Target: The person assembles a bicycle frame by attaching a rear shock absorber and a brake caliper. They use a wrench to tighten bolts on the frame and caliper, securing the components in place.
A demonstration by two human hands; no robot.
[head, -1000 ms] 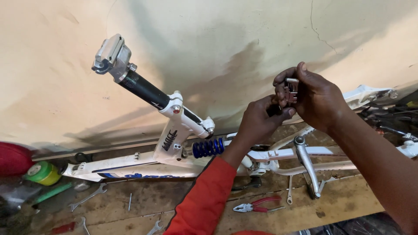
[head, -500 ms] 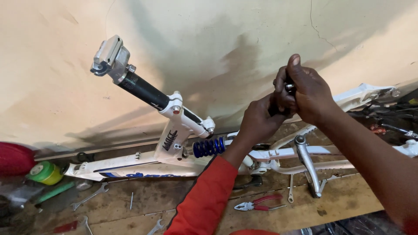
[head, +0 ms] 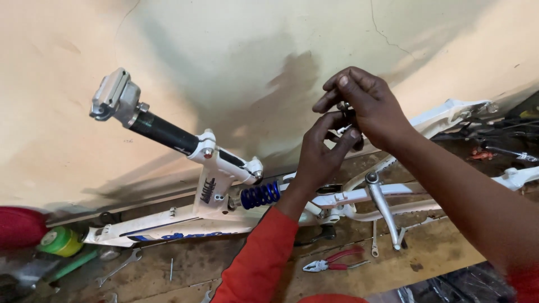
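Pinching one small metal part (head: 345, 108) between them, the left hand (head: 325, 151) and right hand (head: 368, 106) meet before the wall, above one white bicycle frame (head: 219, 216). One blue spring (head: 260, 194), one red-handled pliers (head: 337, 261) and two spanners (head: 119, 268) lie on the bench (head: 224, 264).

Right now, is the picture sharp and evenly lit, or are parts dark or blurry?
Head view: the white bike frame and both hands, left hand and right hand, are fairly sharp; a soft shadow darkens the wall behind them; the lower corners are dim and blurred.
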